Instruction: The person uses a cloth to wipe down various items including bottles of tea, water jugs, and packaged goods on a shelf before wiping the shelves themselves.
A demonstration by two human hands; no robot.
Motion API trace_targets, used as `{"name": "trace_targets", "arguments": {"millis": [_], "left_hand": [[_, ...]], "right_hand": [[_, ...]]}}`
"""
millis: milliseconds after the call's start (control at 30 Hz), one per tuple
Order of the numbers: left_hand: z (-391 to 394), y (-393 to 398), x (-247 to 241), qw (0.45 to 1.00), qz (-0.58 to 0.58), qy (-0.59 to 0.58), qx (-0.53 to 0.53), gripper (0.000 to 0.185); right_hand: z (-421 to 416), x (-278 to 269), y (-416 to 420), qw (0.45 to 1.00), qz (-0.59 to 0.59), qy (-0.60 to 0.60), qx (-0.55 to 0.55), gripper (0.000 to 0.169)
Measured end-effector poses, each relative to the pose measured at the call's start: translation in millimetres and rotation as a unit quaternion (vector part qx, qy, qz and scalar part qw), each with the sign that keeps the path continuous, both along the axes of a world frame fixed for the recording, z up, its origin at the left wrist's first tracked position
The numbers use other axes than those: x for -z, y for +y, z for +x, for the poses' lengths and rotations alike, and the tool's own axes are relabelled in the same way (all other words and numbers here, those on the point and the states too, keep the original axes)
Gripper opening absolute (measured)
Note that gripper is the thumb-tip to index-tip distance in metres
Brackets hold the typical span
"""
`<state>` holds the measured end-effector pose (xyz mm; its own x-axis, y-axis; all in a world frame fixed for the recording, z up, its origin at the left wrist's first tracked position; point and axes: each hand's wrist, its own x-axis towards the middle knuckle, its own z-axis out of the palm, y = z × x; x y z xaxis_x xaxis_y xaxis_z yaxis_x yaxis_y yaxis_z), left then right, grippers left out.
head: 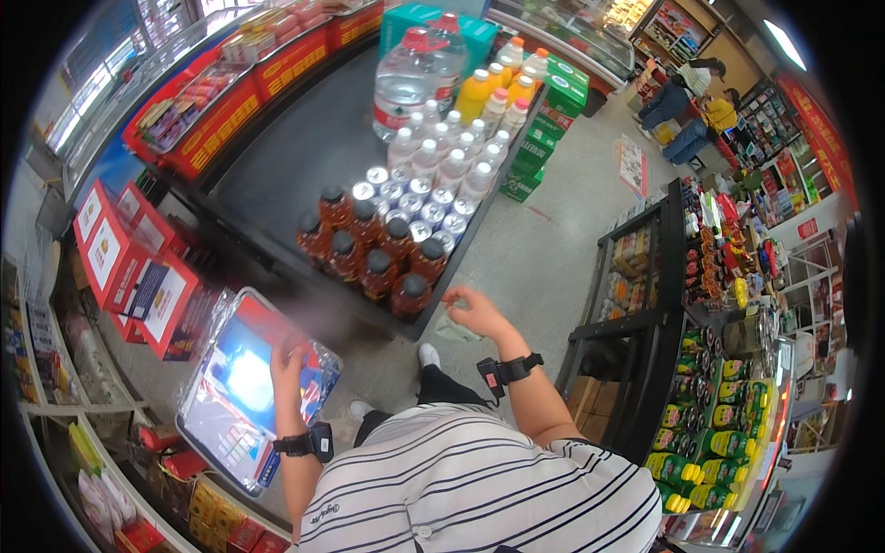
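Note:
My left hand (287, 363) is over a plastic-wrapped tray-shaped panel (235, 394) with a glossy printed face; glare and blur hide whether it grips it. My right hand (477, 314), its fingers curved and apart, is beside the near corner of a black display table (269, 145), with nothing seen in it. A pale crumpled cloth or bag (456, 330) shows just below that hand. On the table near the corner are dark-capped bottles of reddish-brown drink (378, 269), then silver-topped cans (422, 204) and white-capped clear bottles (453, 166). Each wrist wears a black strap with a small device.
Red cartons (131, 269) stand left of the table. Farther back on it are large water jugs (408, 83) and orange drink bottles (473, 93). Green cartons (536, 148) are stacked beyond. A black shelf rack (622, 325) and green jars (726, 449) are at right. Two people (712, 117) are far off.

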<state>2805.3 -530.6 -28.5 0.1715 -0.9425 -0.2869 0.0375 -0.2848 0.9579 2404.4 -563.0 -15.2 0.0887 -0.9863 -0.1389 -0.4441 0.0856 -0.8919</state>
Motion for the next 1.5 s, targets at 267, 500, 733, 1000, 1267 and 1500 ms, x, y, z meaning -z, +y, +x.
{"name": "trace_targets", "arguments": {"millis": [267, 500, 733, 1000, 1267, 1500], "left_hand": [[-68, -23, -35, 0.996, -0.036, 0.009, -0.076, 0.045], [-107, -43, -81, 0.994, -0.097, 0.008, -0.047, 0.046], [-141, -54, -105, 0.985, -0.148, -0.028, -0.089, 0.044], [-227, -69, -103, 0.958, -0.19, -0.139, -0.164, 0.044], [-286, -49, -91, 0.889, -0.067, -0.404, -0.205, 0.051], [-288, -23, -37, 0.925, -0.056, -0.283, -0.248, 0.063]], "right_hand": [[-68, 20, -73, 0.998, 0.038, 0.037, 0.014, 0.022], [-107, 12, -97, 0.988, -0.057, -0.025, 0.144, 0.015], [-147, 3, -128, 0.987, -0.03, -0.103, 0.117, 0.015], [-185, -15, -177, 0.998, -0.014, -0.066, -0.008, 0.017], [-192, -38, -199, 0.969, -0.079, -0.09, -0.216, 0.016], [-98, -80, -169, 0.878, -0.232, -0.034, -0.418, 0.046]]}}
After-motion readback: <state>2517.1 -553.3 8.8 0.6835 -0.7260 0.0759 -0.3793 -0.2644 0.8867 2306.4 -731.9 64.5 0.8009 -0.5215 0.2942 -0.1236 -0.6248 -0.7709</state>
